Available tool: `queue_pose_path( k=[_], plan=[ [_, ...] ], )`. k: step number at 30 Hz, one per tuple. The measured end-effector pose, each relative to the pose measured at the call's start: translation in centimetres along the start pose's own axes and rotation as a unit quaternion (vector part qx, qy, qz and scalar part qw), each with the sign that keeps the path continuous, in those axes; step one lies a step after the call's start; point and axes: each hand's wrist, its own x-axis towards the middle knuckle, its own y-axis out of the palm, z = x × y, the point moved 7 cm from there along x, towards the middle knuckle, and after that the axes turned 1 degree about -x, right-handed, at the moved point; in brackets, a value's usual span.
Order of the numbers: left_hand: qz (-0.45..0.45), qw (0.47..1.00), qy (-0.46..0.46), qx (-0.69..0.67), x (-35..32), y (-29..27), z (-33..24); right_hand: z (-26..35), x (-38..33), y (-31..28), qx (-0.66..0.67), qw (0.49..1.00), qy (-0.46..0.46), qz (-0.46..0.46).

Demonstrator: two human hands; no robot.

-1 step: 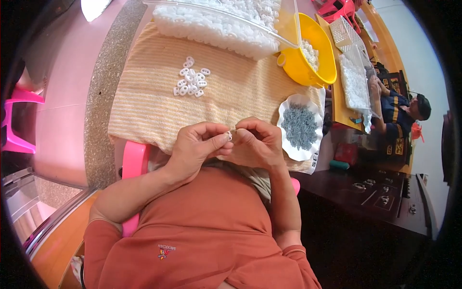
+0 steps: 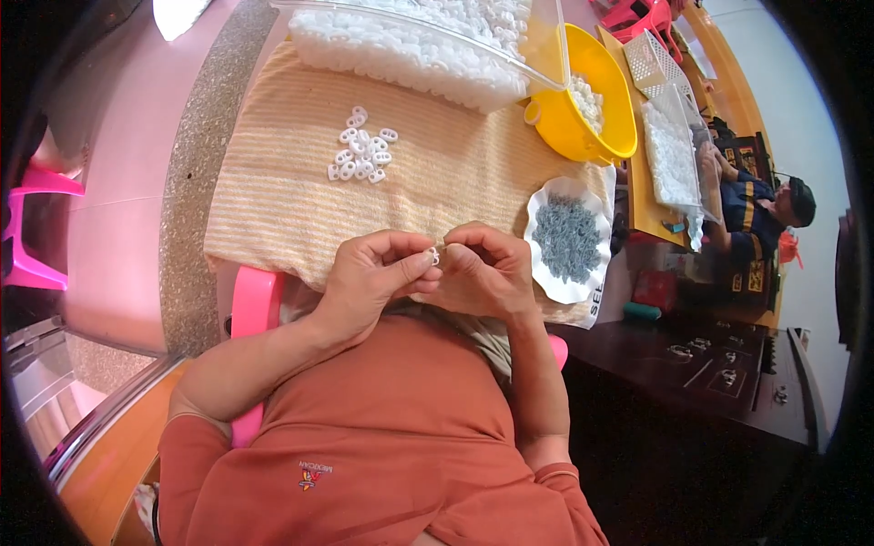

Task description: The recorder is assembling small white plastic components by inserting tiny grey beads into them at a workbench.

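Above the near edge of a striped cloth [image 2: 291,173], my left hand [image 2: 369,278] pinches a small white plastic piece [image 2: 433,257] between thumb and fingertips. Right beside it, my right hand [image 2: 496,273] is closed in a pinch, its fingertips close to the piece. Whatever lies in that pinch is too small to make out. Farther off on the cloth is a loose pile of white two-holed oval plastic pieces [image 2: 362,155]. To the right of my right hand, a white wavy-rimmed plate [image 2: 537,214] carries a heap of small dark grey parts [image 2: 569,238].
A clear bin [image 2: 551,45] full of white pieces stands at the far edge, beside a yellow basin [image 2: 619,100] with white pieces inside. Another person [image 2: 756,205] sits at the right, near a tray of white pieces [image 2: 669,150]. Pink stools [image 2: 36,227] stand at the left.
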Motion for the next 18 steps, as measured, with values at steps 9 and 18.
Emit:
queue_pose_path(
  k=[9,18],
  plan=[
    [0.011,1.000,0.001,0.005,0.07,0.06,0.07,-1.17,-0.37,0.72,0.095,0.995,0.027,-0.007],
    [0.012,1.000,0.001,0.012,0.06,0.10,0.10,-1.24,-0.37,0.76,0.086,0.996,0.008,0.002]
  ],
)
